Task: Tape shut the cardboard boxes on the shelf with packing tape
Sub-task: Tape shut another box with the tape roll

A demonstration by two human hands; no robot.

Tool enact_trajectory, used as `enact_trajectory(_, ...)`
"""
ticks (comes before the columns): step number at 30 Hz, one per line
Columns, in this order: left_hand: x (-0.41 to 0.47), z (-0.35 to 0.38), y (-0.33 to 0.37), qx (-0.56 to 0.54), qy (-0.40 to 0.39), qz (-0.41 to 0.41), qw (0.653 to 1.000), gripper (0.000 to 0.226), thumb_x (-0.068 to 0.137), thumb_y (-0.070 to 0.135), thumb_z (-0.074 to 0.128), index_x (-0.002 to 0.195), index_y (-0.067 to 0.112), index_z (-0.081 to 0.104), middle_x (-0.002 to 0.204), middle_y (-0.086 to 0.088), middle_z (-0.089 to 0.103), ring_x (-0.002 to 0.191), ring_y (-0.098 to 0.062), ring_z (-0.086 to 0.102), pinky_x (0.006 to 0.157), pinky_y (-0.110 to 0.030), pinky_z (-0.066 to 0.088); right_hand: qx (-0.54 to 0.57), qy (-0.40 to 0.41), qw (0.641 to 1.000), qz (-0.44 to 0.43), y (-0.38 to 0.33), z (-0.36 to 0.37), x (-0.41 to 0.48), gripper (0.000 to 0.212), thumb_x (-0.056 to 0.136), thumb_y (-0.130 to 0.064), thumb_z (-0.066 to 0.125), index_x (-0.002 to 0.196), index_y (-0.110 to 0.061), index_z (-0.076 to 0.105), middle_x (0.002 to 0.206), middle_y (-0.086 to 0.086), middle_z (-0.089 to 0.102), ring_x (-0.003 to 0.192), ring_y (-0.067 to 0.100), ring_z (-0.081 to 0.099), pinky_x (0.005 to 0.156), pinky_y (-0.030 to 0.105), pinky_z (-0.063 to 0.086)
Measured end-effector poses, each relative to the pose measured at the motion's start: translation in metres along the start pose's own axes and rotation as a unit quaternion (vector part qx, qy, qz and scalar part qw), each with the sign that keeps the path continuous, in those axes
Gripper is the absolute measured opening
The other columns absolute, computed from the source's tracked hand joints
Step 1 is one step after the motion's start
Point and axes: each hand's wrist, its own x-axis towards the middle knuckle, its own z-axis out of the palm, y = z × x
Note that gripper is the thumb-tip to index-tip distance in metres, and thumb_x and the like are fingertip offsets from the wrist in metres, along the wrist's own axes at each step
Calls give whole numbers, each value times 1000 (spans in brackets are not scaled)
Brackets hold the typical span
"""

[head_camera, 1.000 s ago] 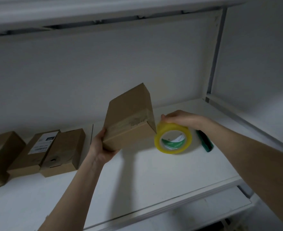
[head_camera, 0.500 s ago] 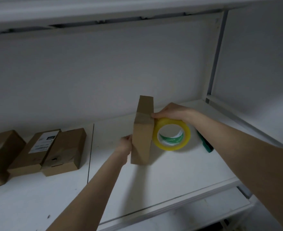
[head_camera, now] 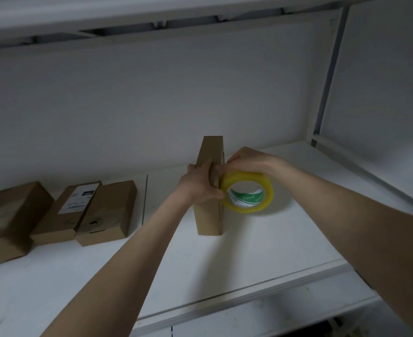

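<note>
Cardboard box (head_camera: pixel 209 221), centre of frame, standing on a narrow edge on the shelf (head_camera: pixel 261 251). Judged light and stiff, though its thin walls would likely dent under a hard squeeze; best held across the narrow sides, as shown. Tape roll (head_camera: pixel 249 176), yellow, touches the box's right face; its film is probably sticky and prone to wrinkling. Left hand (head_camera: pixel 198 186) grips the box, fingers wrapped over the near face. Right hand (head_camera: pixel 246 159) holds the roll from above, fingertips at the box edge. Other boxes (head_camera: pixel 108 210) lie flat at lower left.
</note>
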Motion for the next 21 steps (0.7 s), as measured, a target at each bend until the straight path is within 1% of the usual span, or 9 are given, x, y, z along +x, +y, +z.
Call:
enact_trajectory(2,1,-2,-8,-25,10,-7,1000,107,66,38,80,152,27,16,142,-12,39,125,-27,45,93,-32,44,74,-11,997,20,13,-5,-6,48,79,-59,68,101,-17,67,96,3,70,86,18,65,81,33,52)
enact_trajectory(4,2,-6,-14,-45,11,-19,999,110,64,38,82,152,27,17,143,-11,40,125,-27,46,95,-33,45,231,-34,972,31,29,-7,-13,50,76,-55,70,107,-15,64,104,6,69,92,20,66,83,34,53)
enact_trajectory(6,1,-7,-17,-54,5,-24,998,110,65,38,82,152,28,17,144,-11,39,126,-28,45,98,-36,45,345,-45,938,15,39,-2,-17,39,79,-45,69,102,-15,64,104,8,68,88,20,66,76,32,54)
enact_trajectory(7,0,-8,-18,-57,6,-25,998,109,65,38,82,152,28,17,145,-10,38,126,-29,45,99,-38,44,362,-36,932,4,41,2,-18,29,84,-41,68,98,-17,64,101,7,68,84,18,66,73,29,53)
enact_trajectory(9,-1,-7,-19,-69,6,-25,997,109,65,38,83,152,28,17,145,-9,39,126,-29,45,100,-39,44,342,-3,940,-2,39,6,-19,21,87,-41,67,93,-21,64,92,3,69,79,15,65,70,27,52)
enact_trajectory(12,-2,-10,-20,-91,3,-18,996,109,67,34,84,152,26,17,145,-8,41,124,-27,47,97,-33,44,276,21,961,-4,37,5,-14,27,84,-50,68,91,-24,65,91,1,69,83,17,66,79,31,55)
enact_trajectory(15,-6,-13,-21,-126,-3,-15,992,105,69,28,82,152,25,19,140,-4,47,108,-18,51,85,-25,42,145,1,989,3,40,7,-12,38,79,-56,70,89,-19,70,87,0,70,81,16,66,75,29,53)
enact_trajectory(17,-8,-14,-19,-134,-20,-8,991,107,67,29,83,152,26,19,136,-3,49,102,-15,50,83,-24,41,81,-23,996,16,47,19,-13,43,76,-60,71,85,-18,70,86,1,70,80,16,67,73,29,54)
enact_trajectory(21,-9,-17,-21,-157,-26,-12,987,105,68,27,83,152,27,20,133,-2,51,103,-15,51,84,-24,42,120,-38,992,29,52,39,-15,54,77,-71,61,87,-18,70,87,1,72,81,17,69,76,29,56)
